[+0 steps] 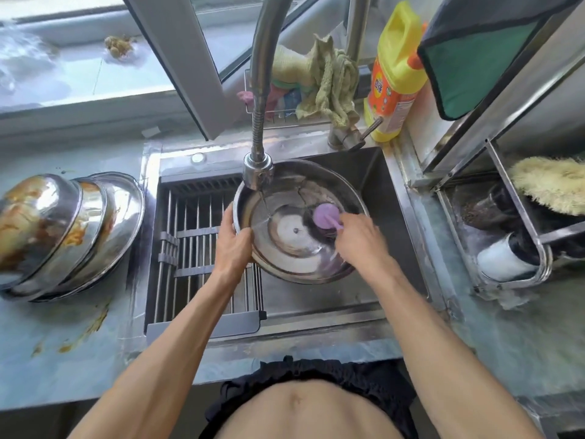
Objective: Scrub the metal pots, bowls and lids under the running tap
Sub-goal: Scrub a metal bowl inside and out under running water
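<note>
Metal bowl (286, 248): a wide steel bowl, held tilted in the sink (373, 172), just under the tap head.
Tap (258, 167): a curved steel spout with a flexible neck; a thin stream of water runs from its head onto the inner wall of the bowl.
Left hand (232, 240): grips the bowl's left rim, thumb over the inside edge, fingers curled under the outside.
Right hand (359, 237): fingers closed round the handle of a purple scrubbing brush (326, 213), whose round head presses on the inside of the bowl at its right.
Drying rack (202, 264): a grey-framed rack of steel rods lying across the left half of the sink, beside the bowl.
Dirty bowls (68, 232): a nested stack of steel bowls lying on its side on the table (63, 359) left of the sink, streaked with orange-brown residue; smears of the same colour mark the table in front of them.
Detergent bottle (395, 74): yellow with an orange label, standing behind the sink's right corner, next to the tap lever.
Cloths (329, 80): greenish rags draped over a small wire basket behind the tap.
Right shelf (512, 274): a steel rack tray holding a pale fibrous scrubber (550, 182) and a white cup lying on its side.
</note>
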The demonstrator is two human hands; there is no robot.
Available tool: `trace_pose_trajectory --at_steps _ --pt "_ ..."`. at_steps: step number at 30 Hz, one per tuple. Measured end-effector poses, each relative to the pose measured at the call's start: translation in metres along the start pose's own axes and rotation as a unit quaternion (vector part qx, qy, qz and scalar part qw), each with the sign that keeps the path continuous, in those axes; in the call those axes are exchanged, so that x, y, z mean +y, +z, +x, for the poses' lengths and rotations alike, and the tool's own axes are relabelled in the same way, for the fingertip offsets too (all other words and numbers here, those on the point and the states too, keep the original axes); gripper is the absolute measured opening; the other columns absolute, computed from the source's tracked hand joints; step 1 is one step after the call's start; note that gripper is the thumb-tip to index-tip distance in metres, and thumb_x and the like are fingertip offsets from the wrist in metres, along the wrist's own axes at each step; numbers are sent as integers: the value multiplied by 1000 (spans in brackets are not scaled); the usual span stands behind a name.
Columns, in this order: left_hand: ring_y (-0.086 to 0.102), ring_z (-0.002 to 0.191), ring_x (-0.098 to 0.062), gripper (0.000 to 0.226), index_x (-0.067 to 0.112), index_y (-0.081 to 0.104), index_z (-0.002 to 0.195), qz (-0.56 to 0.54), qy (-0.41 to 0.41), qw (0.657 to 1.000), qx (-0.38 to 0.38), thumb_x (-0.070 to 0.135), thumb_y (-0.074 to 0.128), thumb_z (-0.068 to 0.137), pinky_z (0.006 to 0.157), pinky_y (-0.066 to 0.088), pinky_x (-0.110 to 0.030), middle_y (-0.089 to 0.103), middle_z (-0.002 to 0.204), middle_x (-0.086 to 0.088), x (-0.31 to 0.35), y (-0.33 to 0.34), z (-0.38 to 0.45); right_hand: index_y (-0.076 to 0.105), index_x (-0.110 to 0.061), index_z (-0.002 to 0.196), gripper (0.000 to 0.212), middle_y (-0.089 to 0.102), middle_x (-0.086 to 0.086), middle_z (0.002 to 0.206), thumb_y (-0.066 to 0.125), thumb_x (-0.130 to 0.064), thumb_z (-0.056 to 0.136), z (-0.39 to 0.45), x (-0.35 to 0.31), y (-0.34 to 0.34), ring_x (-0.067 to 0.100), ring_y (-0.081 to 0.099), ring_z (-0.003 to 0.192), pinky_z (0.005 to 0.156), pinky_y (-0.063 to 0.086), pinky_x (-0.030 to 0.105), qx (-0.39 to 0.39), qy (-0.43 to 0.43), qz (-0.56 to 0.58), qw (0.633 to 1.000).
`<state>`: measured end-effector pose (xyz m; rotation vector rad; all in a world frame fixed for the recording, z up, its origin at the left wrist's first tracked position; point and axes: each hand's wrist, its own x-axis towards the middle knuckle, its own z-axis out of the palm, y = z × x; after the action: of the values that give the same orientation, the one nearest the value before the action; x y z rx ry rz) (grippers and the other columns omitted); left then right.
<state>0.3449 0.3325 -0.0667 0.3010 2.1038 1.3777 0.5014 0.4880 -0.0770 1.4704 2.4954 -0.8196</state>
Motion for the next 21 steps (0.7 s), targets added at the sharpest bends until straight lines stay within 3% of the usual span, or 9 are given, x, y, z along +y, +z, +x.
trace_pose_trajectory --at_steps 2,4,7,10,14,18,19,21 --pt "64 97 6 72 20 52 142 0 1 1000 -2 -13 49 79 84 55 -18 62 115 11 0 -3 2 68 -14 118 31 66 19 111 46 -14 97 7 -16 11 38 63 95 68 42 33 -25 -22 54 998" --pt "65 102 0 70 19 56 140 -4 0 1000 -5 -9 52 76 88 56 -26 65 115 10 0 -3 2 67 -17 125 35 69 17 105 44 -12 99 7 -37 20 32 65 82 66 48 34 -49 -40 101 993" --pt "69 99 -4 62 21 62 131 -5 3 1000 -2 -1 58 73 86 54 -29 72 110 6 0 -5 3 68 -17 123 32 68 8 94 48 -11 98 -3 -73 33 16 60 64 57 49 33 -107 -136 94 980" --pt "70 103 -10 62 33 64 121 -22 -9 1000 8 -1 57 70 90 58 -35 73 111 7 -1 -13 2 67 -22 123 37 67 8 94 51 -9 93 6 -75 23 25 62 71 58 44 33 -107 -147 45 982" --pt "72 95 -13 66 31 65 119 -34 -10 999 -11 -14 51 73 74 59 -29 74 106 3 3 -16 -2 64 -18 125 46 68 16 108 49 -3 85 22 -67 9 36 66 96 73 49 38 -57 -95 -9 994" --pt "71 97 -15 62 35 67 111 -22 -12 1000 1 -11 52 72 81 59 -35 75 98 8 10 -17 1 64 -24 124 41 67 2 80 52 -4 91 -2 -80 28 21 62 60 51 47 34 -120 -170 22 978" --pt "72 91 -15 63 36 67 113 -21 -17 1000 -1 -10 51 72 75 60 -36 75 93 10 11 -19 0 64 -28 126 46 68 4 82 52 -4 89 3 -76 23 21 62 61 52 47 34 -118 -150 29 981" --pt "72 77 -14 64 33 65 120 -22 -30 999 -14 -9 51 75 58 58 -35 73 88 6 15 -21 -4 63 -27 128 51 70 13 101 49 -5 84 21 -65 13 31 68 85 67 48 35 -87 -96 15 991"
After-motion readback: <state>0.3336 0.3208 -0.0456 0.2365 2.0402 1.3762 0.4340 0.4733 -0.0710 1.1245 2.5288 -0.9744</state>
